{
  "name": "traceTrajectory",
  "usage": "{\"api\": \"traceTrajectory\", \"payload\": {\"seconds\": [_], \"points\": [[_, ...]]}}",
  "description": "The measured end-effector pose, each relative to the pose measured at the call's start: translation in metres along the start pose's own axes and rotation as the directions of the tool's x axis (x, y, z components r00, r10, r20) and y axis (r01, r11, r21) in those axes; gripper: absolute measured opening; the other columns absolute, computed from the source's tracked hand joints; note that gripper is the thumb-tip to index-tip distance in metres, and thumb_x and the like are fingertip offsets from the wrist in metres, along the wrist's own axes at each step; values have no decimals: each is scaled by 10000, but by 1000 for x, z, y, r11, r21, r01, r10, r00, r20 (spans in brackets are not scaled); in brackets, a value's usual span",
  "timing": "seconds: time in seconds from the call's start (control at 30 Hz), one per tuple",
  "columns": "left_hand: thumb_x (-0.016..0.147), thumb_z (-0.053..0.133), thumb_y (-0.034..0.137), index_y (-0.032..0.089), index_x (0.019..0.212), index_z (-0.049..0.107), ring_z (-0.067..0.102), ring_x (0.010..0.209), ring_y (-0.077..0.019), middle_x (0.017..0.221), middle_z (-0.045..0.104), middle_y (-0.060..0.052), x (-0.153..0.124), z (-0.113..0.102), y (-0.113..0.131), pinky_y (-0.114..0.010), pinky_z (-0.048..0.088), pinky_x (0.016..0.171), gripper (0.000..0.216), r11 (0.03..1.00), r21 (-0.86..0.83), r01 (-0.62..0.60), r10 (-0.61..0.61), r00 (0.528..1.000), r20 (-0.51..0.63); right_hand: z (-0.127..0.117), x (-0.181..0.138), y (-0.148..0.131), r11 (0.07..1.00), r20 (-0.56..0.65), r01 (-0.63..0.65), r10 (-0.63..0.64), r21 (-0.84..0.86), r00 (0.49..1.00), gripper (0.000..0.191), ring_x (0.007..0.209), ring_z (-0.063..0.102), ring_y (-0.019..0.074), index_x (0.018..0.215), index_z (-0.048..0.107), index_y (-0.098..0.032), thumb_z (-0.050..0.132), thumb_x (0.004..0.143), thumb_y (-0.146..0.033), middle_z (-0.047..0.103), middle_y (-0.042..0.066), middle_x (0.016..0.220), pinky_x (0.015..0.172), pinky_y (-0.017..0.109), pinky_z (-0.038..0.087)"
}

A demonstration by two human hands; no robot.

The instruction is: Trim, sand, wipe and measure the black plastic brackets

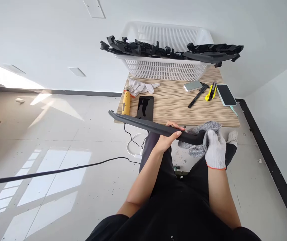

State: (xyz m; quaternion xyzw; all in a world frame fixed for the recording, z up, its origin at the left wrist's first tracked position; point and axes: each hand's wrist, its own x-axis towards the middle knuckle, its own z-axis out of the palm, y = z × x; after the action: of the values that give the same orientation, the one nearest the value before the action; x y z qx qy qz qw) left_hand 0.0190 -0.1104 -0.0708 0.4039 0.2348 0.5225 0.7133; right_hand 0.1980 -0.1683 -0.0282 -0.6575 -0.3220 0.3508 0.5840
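Note:
A long, dark plastic trim strip (pixel 138 122) stretches from the table's front left edge to above my lap. My bare left hand (pixel 170 138) is closed around its middle from below. My right hand (pixel 215 149), in a white knit glove, is closed on a grey cloth (pixel 198 129) that wraps the strip's right end. I sit at a low wooden table (pixel 176 107) with my black-clad legs under the strip.
A white basket (pixel 165 67) at the table's far edge bears several black plastic parts (pixel 138 48). On the table lie white gloves (pixel 140 87), a yellow tool (pixel 126 102), a black tablet (pixel 145 107), a grey box (pixel 192 86), a black ruler (pixel 197 95), a yellow knife (pixel 210 92) and a phone (pixel 225 95). Cables (pixel 58 171) cross the floor on the left.

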Motion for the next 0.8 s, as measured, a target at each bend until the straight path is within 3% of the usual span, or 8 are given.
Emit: {"api": "traceTrajectory", "payload": {"seconds": [0.1, 0.17, 0.23, 0.4, 0.5, 0.57, 0.67, 0.8], "points": [[822, 784, 422, 257, 1130, 511, 730, 1043, -239, 997, 772, -38, -1, -1, -4, -410, 547, 946, 443, 999, 34, 27, -29, 998, 55, -11, 3, -9, 995, 154, 65, -52, -81, 987, 422, 764, 656, 229, 977, 667, -250, 836, 648, -452, 699, 7, 827, 698, 388, 555], [829, 773, 434, 262, 1159, 508, 739, 1014, -246, 958, 775, -32, -1, -2, -6, -405, 561, 905, 457, 998, 41, 51, -54, 996, 73, -15, 2, -13, 987, 216, 128, -105, -97, 971, 463, 868, 673, 259, 1018, 675, -249, 850, 629, -430, 721, 25, 907, 771, 424, 562], [821, 778, 439, 261, 1140, 514, 746, 978, -250, 911, 767, -23, -1, -2, -7, -395, 573, 858, 451, 997, 44, 67, -71, 994, 86, -15, 2, -12, 984, 173, 132, -110, -121, 979, 419, 900, 674, 262, 1011, 677, -232, 808, 684, -459, 723, 40, 932, 819, 436, 552], [792, 807, 427, 230, 1027, 548, 734, 923, -211, 910, 739, -24, 0, 0, -8, -347, 552, 834, 401, 995, 99, 32, -37, 998, 43, -1, -2, -4, 955, -78, 98, -125, -280, 989, 419, 1001, 655, 270, 1094, 658, -221, 600, 862, -565, 705, 73, 1014, 920, 457, 513], [802, 801, 420, 221, 977, 554, 724, 924, -200, 925, 726, -26, 1, 1, -8, -351, 539, 864, 362, 990, 142, -17, 15, 1000, 14, 13, -6, 0, 861, -67, 151, -208, -486, 976, 491, 1103, 632, 316, 1172, 633, -222, 607, 856, -596, 655, 124, 1190, 945, 511, 502], [811, 794, 428, 219, 964, 564, 709, 909, -187, 930, 714, -26, 1, 1, -9, -338, 533, 861, 347, 984, 172, -36, 36, 999, 3, 22, -9, 3, 741, 38, 299, -347, -601, 937, 544, 1274, 540, 360, 1249, 605, -227, 606, 858, -607, 523, 165, 1410, 990, 551, 478], [851, 722, 529, 226, 951, 592, 649, 768, -142, 881, 659, -8, 0, 0, -9, -273, 522, 713, 345, 987, 161, -7, 16, 999, -51, 35, -11, 12, 537, 190, 504, -534, -677, 824, 637, 1467, 299, 404, 1373, 531, -231, 573, 875, -628, 286, 180, 1591, 1082, 620, 387], [873, 605, 667, 229, 954, 616, 568, 670, -121, 853, 603, -5, 0, 3, -4, -233, 473, 562, 446, 995, 90, 45, -40, 998, -52, 48, -4, 24, 440, 182, 546, -635, -713, 751, 704, 1472, 251, 439, 1396, 498, -198, 535, 874, -668, 228, 214, 1584, 1090, 665, 346]]}}
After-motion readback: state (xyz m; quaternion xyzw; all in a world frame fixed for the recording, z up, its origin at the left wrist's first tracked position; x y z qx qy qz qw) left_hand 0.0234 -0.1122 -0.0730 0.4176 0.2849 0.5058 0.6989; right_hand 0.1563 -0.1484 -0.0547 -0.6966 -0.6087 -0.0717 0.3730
